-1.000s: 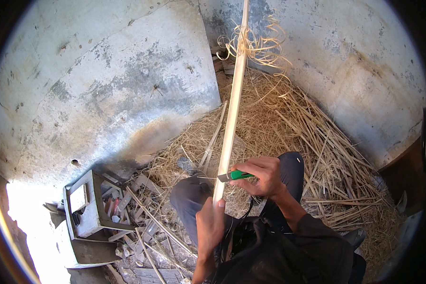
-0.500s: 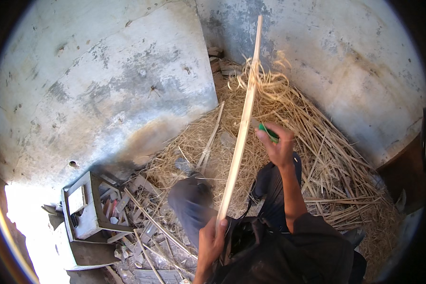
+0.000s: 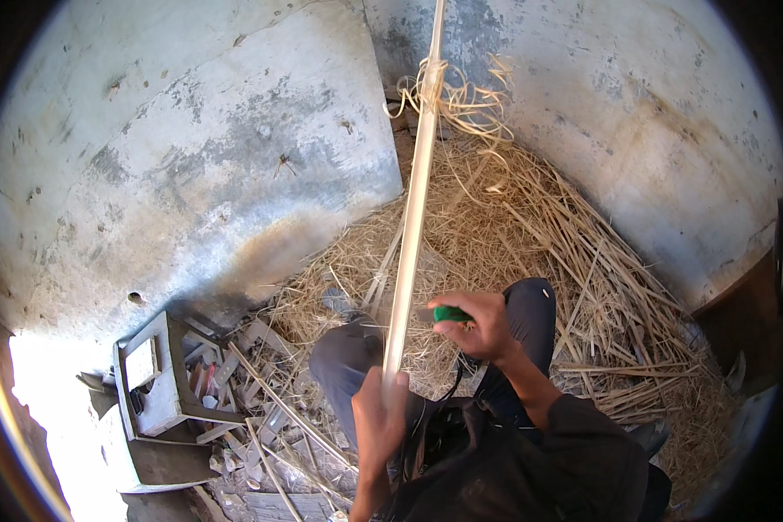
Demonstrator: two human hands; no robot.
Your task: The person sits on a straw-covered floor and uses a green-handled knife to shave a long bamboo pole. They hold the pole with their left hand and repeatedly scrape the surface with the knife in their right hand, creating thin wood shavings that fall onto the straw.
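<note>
By the floor's (image 3: 296, 477) left edge, an open wooden box (image 3: 167, 416) shows clutter, some red (image 3: 204, 381), through its frame. Shavings and split strips (image 3: 574, 270) heap into the walls' corner. The left hand's (image 3: 379, 422) fingers wrap the lower end of a pale strip (image 3: 415, 200), curls (image 3: 478, 113) clinging higher up; the right hand's (image 3: 483, 324) fingers grip a green-handled knife (image 3: 451, 314) just beside it.

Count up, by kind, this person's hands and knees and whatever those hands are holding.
Hands: 2 (left hand, right hand)
Knees: 2 (left knee, right knee)
Long pale strip: 1
Green-handled tool: 1
Total: 6
The curly shavings around the strip are too tangled to count, so left out.
</note>
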